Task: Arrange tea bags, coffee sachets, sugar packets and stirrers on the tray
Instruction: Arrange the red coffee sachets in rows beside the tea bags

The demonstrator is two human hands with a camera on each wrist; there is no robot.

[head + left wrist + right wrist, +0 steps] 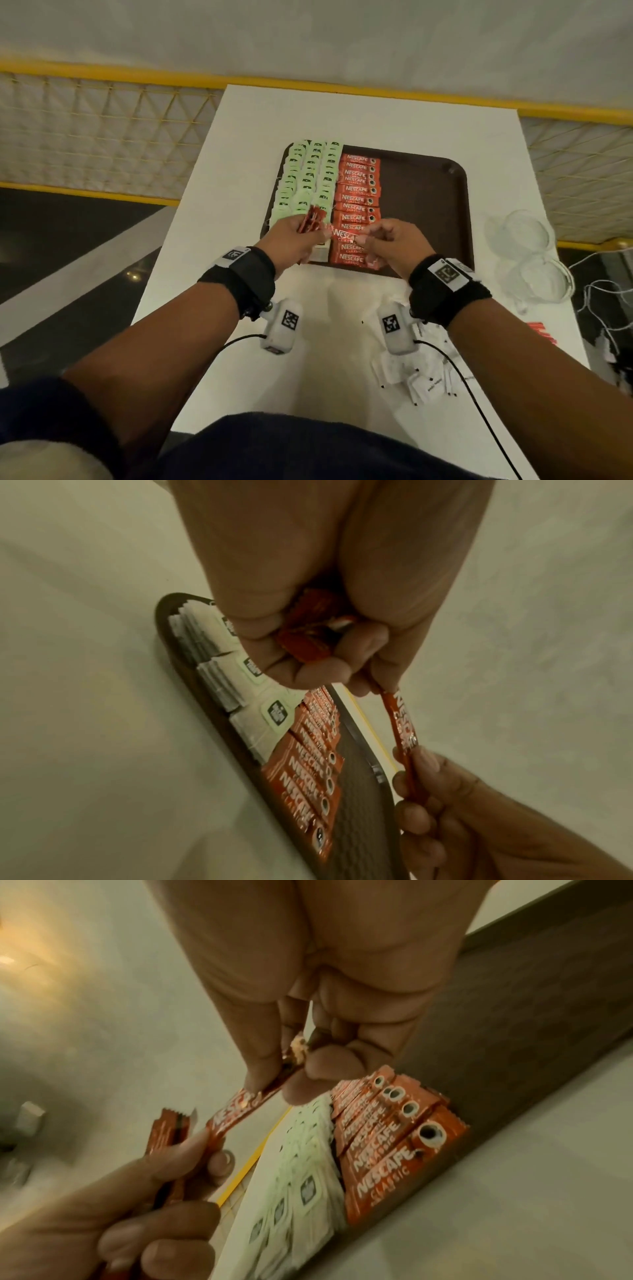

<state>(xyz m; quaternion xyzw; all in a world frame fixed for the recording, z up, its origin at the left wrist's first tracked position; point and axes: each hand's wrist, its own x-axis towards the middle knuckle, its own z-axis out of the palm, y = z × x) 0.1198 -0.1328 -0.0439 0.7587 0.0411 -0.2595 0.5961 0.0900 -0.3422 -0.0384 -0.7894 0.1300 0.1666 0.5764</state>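
Coffee sachet (346, 234), a red stick, is stretched between the two hands above the near end of the brown tray (428, 205). The left hand (291, 236) pinches its left end while its curled fingers also clutch a bundle of red sachets (72, 219). Just beyond that hand lie rows of green tea bags (308, 178). Between the hands and further away runs a column of red coffee sachets (359, 192). The right hand (390, 243) pinches the stick's right end. Near the right wrist, white sugar packets (421, 380) lie scattered on the table (342, 377).
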